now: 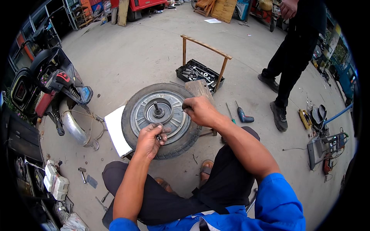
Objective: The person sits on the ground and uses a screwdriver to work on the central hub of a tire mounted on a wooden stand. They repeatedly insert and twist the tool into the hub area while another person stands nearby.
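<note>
In front of me a scooter wheel [177, 148] with a black tyre and a grey metal hub lies flat on a low support. A threaded axle [156, 106] sticks up from its centre. My left hand [149, 140] is over the near side of the hub, fingers curled around something small and metallic that I cannot make out. At the hub's right edge, my right hand [202, 111] has its fingertips pinched together, and what they hold, if anything, is hidden. White paper [115, 131] shows under the wheel's left side.
Beyond the wheel stands a black toolbox [219, 84] of sockets with a wooden handle. A green-handled screwdriver [231, 113] and a cordless drill [244, 116] lie right of it. Scooter bodywork [50, 82] stands left; a person in black trousers [287, 65] stands right.
</note>
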A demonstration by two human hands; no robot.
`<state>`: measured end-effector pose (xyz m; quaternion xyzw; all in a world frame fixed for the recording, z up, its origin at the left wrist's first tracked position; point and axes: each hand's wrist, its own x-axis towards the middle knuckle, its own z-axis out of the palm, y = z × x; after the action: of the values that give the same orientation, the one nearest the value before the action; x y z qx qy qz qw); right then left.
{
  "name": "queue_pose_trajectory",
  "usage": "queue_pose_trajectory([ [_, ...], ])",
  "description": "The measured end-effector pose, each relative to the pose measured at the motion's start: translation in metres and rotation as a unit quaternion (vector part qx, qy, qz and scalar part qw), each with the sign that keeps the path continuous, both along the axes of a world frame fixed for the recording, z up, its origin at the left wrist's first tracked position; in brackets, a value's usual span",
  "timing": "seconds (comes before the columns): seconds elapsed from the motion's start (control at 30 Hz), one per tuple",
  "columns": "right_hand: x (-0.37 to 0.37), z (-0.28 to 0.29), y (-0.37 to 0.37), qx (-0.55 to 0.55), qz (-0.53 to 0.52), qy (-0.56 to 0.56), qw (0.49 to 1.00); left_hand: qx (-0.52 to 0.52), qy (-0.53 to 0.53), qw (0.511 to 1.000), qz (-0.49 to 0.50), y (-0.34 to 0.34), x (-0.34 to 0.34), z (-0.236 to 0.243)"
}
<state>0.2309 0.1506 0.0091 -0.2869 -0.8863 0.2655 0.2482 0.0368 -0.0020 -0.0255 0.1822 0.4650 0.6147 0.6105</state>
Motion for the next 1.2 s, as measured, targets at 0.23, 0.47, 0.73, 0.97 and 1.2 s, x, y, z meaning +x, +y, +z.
queue_pose_trajectory([
  [0.23, -0.003, -0.022, 0.010, 0.014, 0.020, -0.113, 0.993, -0.002, 0.013, 1.000, 0.013, 0.000, 0.000, 0.006],
  [0.47, -0.010, -0.030, -0.005, 0.002, 0.068, -0.128, 0.989, 0.001, 0.034, 0.999, 0.025, 0.002, -0.002, 0.006],
  [0.73, -0.012, -0.032, -0.008, -0.014, 0.071, -0.133, 0.988, -0.007, 0.043, 0.999, 0.027, 0.004, 0.000, 0.007],
  [0.97, -0.017, -0.041, -0.013, 0.003, 0.038, -0.145, 0.989, -0.005, 0.037, 0.999, 0.025, 0.003, 0.000, 0.009],
  [1.2, -0.017, -0.040, -0.026, 0.066, -0.006, -0.182, 0.981, 0.007, 0.033, 0.999, 0.023, 0.003, 0.000, 0.005],
])
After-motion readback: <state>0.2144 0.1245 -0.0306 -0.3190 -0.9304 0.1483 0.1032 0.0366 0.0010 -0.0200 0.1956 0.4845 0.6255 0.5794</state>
